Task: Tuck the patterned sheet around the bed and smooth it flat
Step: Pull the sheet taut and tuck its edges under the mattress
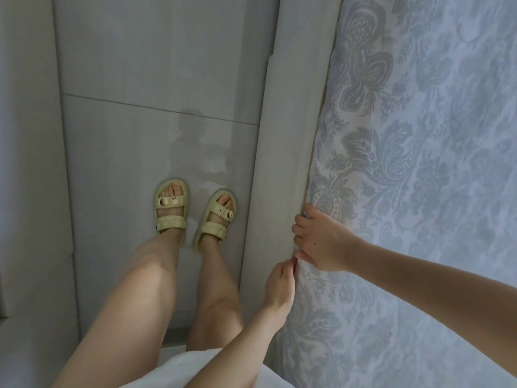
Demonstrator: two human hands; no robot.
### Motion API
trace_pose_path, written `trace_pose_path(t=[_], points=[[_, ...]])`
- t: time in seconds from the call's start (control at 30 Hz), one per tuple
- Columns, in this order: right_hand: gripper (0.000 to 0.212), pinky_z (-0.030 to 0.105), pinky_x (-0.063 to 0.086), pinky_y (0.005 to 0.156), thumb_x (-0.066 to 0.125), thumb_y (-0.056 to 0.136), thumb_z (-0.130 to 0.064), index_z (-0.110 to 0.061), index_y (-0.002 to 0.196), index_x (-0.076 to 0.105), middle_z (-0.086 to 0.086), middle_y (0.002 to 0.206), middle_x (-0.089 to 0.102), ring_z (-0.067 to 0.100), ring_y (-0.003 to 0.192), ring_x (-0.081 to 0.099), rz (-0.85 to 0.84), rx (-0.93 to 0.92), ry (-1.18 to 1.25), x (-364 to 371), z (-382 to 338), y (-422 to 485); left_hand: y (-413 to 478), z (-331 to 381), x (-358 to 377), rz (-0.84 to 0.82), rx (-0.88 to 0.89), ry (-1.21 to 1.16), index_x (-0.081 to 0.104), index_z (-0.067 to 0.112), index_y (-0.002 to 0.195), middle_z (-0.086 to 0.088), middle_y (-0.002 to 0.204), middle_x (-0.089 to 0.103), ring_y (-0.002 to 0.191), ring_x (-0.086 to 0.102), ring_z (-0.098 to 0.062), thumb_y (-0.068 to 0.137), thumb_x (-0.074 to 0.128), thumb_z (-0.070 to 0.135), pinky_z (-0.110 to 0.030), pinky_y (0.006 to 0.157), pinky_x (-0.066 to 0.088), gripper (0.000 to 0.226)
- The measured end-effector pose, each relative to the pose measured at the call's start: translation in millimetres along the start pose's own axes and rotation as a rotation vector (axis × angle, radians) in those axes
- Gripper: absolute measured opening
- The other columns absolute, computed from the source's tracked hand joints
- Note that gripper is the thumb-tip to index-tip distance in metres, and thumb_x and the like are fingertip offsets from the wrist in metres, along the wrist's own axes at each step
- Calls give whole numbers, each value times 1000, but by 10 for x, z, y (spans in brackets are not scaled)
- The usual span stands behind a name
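Although the sheet (pixel 419 163) lies mostly flat over the bed, its edge at the frame (pixel 285 135) looks only partly tucked. The right hand (pixel 319 239) curls its fingers over that edge and the left hand (pixel 279 281) pinches it. The other sides are out of view.

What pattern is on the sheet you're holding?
The sheet shows grey-blue floral paisley on a white ground; head view.
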State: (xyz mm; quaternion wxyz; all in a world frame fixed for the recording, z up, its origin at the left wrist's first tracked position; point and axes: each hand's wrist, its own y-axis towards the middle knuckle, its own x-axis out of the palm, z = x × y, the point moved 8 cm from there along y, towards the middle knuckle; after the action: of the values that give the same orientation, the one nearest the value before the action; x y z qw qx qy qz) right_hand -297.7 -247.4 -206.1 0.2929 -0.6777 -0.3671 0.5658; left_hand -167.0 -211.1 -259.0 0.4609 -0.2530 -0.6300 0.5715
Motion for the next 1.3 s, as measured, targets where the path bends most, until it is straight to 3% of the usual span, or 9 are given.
trace_pose_path(t=[0.1,0.27,0.43,0.6,0.67,0.8,0.9,1.1,1.3], points=[[44,39,27,88,44,93,-46,-19,71,71,-5,64,56,19,68,47,-5,50,9,14,26,69,14,-61,83,-31,-74,-65,70,22,94,4,102,71,97,64,-14,89,35,46,-35,92,49,43],[44,42,22,100,26,102,-36,-25,98,69,-5,92,68,21,87,55,-194,58,-41,64,-64,185,80,-30,96,-33,-132,-6,70,16,91,-5,100,72,96,65,-23,86,32,43,-42,94,49,46],[36,39,30,100,32,98,-28,-24,85,66,-4,79,62,20,78,55,-286,58,-5,-15,-86,225,142,440,-145,-161,-143,235,61,16,80,-8,90,68,76,59,-16,102,28,32,-22,71,46,44],[36,40,36,103,35,87,-30,-23,85,71,-6,90,70,18,90,64,470,241,278,-627,433,-102,148,1187,-696,-5,1,257,60,10,76,-8,77,60,66,56,-15,98,37,19,-22,63,41,33],[37,44,32,108,38,87,-32,-22,104,70,1,114,67,23,110,60,570,469,240,-831,896,-302,94,1611,-824,62,98,272,60,10,79,-8,79,60,66,55,-14,98,36,19,-21,62,41,32],[51,42,-2,118,35,97,-37,-21,146,33,3,158,18,21,147,6,131,707,453,-689,1446,-400,-95,2403,-824,92,224,275,54,13,71,-6,76,57,63,51,-13,99,34,17,-21,59,37,35],[43,37,21,115,32,98,-39,-28,135,50,-3,147,41,22,143,19,-59,582,572,-819,1304,-281,-365,3019,-770,121,317,266,54,13,70,-3,71,57,61,52,-13,97,37,14,-22,58,39,32],[35,33,46,94,36,99,-32,-25,127,57,2,123,63,23,112,57,231,741,823,-1604,1922,-669,-1062,4245,-587,181,469,250,56,12,72,-4,72,61,64,56,-14,93,41,9,-23,64,44,26],[29,33,51,71,36,97,-26,-18,98,63,2,92,67,23,81,60,371,785,858,-2419,2975,-1311,-1763,5661,-132,199,592,257,57,10,74,-7,72,62,65,58,-16,93,39,7,-25,66,47,27]])
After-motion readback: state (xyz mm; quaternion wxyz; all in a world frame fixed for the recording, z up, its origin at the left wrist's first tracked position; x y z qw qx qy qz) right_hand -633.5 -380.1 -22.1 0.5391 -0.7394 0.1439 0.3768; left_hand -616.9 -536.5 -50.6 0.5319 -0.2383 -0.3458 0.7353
